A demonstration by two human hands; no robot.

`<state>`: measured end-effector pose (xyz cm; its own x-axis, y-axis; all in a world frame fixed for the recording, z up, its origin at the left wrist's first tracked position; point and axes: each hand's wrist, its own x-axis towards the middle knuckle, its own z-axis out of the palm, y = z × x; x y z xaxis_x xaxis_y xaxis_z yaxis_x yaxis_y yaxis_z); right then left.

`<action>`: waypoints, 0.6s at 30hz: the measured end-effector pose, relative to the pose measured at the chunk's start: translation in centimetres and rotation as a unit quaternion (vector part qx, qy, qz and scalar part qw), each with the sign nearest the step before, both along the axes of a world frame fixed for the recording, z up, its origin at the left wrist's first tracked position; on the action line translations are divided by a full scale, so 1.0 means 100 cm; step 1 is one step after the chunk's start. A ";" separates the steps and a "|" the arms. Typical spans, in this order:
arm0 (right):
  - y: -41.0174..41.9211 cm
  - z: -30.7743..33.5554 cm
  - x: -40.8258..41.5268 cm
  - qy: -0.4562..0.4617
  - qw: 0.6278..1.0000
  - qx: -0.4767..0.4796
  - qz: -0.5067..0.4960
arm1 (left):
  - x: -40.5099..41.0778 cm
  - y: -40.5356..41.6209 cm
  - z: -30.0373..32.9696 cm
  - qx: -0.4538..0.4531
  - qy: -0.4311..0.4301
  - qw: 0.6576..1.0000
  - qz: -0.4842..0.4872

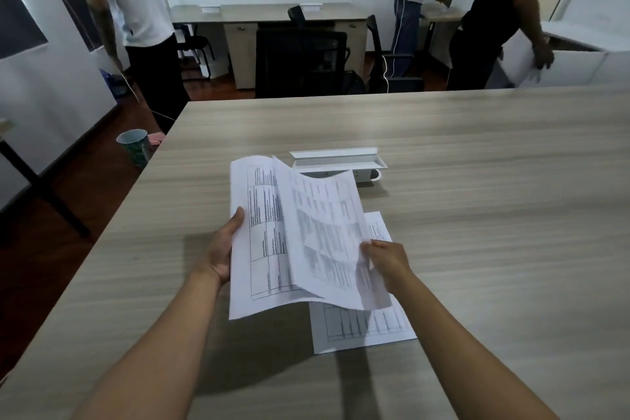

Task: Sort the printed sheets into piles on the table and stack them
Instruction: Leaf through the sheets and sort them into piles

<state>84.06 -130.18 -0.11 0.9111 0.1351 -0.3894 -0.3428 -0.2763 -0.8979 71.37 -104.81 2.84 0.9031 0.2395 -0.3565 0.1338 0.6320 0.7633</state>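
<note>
Paper stack (259, 242) clamped by left hand (218, 251); right hand (387, 259) pinches top sheet (327, 232); risk: two sheets lift together, or it misses the pile (361, 327).

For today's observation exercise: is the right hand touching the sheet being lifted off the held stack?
Touching. The head view shows the right hand pinching the lifted sheet at its right edge.

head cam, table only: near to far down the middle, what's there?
Flat sheet on the table → right hand pinching a lifted sheet → white cable box with its lid open → far table edge.
</note>
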 end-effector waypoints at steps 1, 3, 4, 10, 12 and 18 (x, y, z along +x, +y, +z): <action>-0.007 -0.004 0.002 -0.017 0.999 -0.043 -0.015 | -0.002 0.002 0.000 -0.003 -0.002 1.000 -0.001; -0.020 -0.013 0.006 -0.032 0.991 -0.125 -0.028 | -0.006 0.008 0.000 0.001 -0.009 1.000 0.001; -0.026 -0.017 0.006 -0.031 0.987 -0.152 -0.027 | -0.008 0.012 0.000 0.006 -0.013 1.000 0.004; -0.038 -0.026 0.009 -0.040 0.958 -0.284 0.005 | -0.015 0.022 0.002 0.009 -0.034 0.999 0.004; -0.027 -0.017 0.004 -0.087 0.933 -0.350 -0.013 | -0.011 0.017 0.004 0.008 -0.036 0.999 -0.001; 0.028 0.020 -0.018 0.128 0.981 0.036 0.143 | 0.003 -0.006 0.004 0.003 -0.036 0.999 -0.021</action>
<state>82.25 -127.42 1.85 0.7057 0.4060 -0.5806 -0.4771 -0.3334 -0.8131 71.71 -105.43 3.25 0.9356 0.2036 -0.2885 0.1039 0.6222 0.7759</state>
